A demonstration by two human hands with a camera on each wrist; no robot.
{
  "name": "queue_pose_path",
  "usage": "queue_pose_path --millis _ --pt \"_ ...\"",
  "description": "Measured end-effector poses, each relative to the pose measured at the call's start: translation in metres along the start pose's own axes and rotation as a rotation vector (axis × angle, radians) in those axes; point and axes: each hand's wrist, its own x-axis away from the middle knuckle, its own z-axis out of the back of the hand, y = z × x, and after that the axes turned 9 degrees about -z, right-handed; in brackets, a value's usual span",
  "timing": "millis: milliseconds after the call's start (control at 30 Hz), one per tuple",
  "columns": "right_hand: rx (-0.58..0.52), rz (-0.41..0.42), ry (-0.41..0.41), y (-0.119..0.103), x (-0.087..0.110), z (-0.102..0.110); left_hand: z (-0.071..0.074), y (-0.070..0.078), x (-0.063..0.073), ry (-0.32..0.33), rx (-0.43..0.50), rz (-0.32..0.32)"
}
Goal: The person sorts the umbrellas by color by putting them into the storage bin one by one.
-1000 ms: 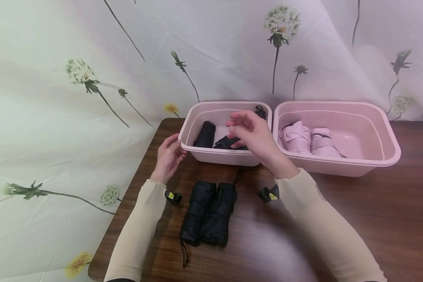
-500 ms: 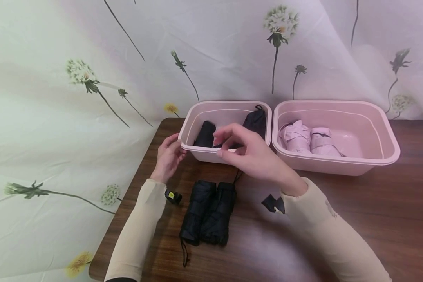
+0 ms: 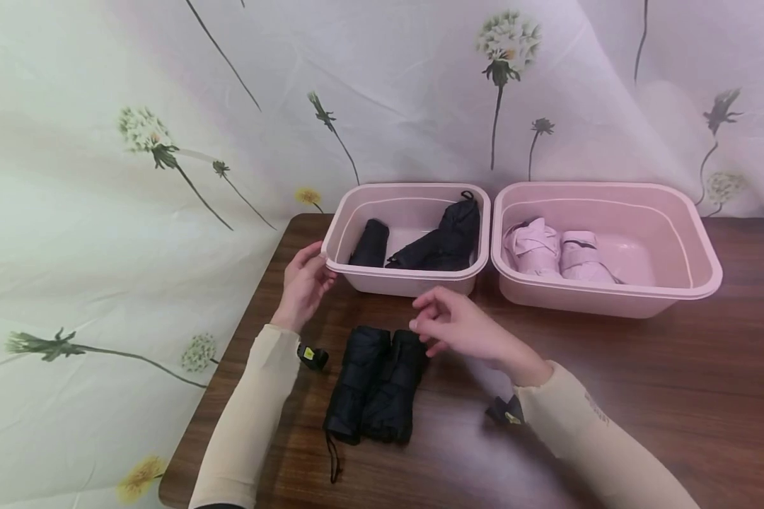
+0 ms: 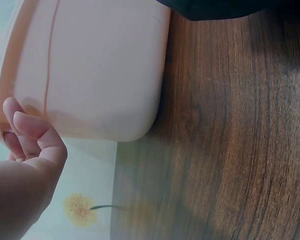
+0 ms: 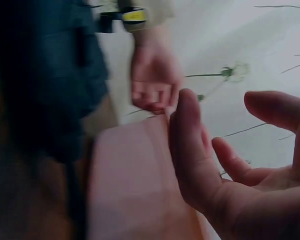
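My left hand point(image 3: 304, 286) holds the near left corner of the smaller pink plastic tub point(image 3: 414, 284), fingers curled under its rim in the left wrist view. Inside that tub lie several folded black umbrellas point(image 3: 461, 223), one apart at the left point(image 3: 371, 244). Two more black folding umbrellas point(image 3: 359, 382) lie side by side on the table, a cord loop at the near end. Over the far end of the right-hand umbrella point(image 3: 395, 396) hovers my right hand point(image 3: 461, 329), its fingers loosely bent and apart, holding nothing. The right wrist view shows a gap between thumb and fingers.
A larger pink tub point(image 3: 605, 300) stands at the right, close beside the smaller one, with two pale pink folded umbrellas point(image 3: 535, 247) in its left half. A dandelion-print cloth point(image 3: 407, 92) hangs behind the brown wooden table point(image 3: 611, 382). The table's left edge runs beside my left forearm.
My right hand has come back from over the smaller tub, down to the two black umbrellas on the table, uncovering those in the tub. My left hand has stayed on the rim.
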Motion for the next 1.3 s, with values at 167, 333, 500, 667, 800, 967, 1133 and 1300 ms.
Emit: queue_pose_path --millis 167,333,500,667,800,967,1133,1300 --pt "0.041 -0.111 0.022 0.027 -0.002 -0.01 0.001 0.0 -0.001 -0.013 0.005 -0.006" --pt "0.345 -0.116 0.146 0.042 -0.004 -0.025 0.001 0.0 0.0 -0.016 0.01 -0.008" --pt "0.607 -0.08 0.263 0.049 -0.003 -0.042 0.001 0.0 0.0 -0.017 0.017 -0.01" --pt "0.806 -0.04 0.317 0.052 -0.002 -0.059 0.001 -0.001 0.0 -0.016 0.02 -0.014" --pt "0.932 -0.047 0.293 0.053 -0.004 -0.07 0.001 -0.001 0.0 -0.018 0.02 -0.011" --pt "1.009 -0.045 0.239 0.054 -0.006 -0.078 0.001 -0.001 0.001 -0.024 0.018 -0.01" --pt "1.047 -0.04 0.239 0.054 -0.006 -0.082 0.002 -0.001 0.0 -0.031 0.023 -0.015" --pt "1.046 -0.032 0.267 0.055 -0.008 -0.083 0.002 -0.002 0.0 -0.031 0.024 -0.019"
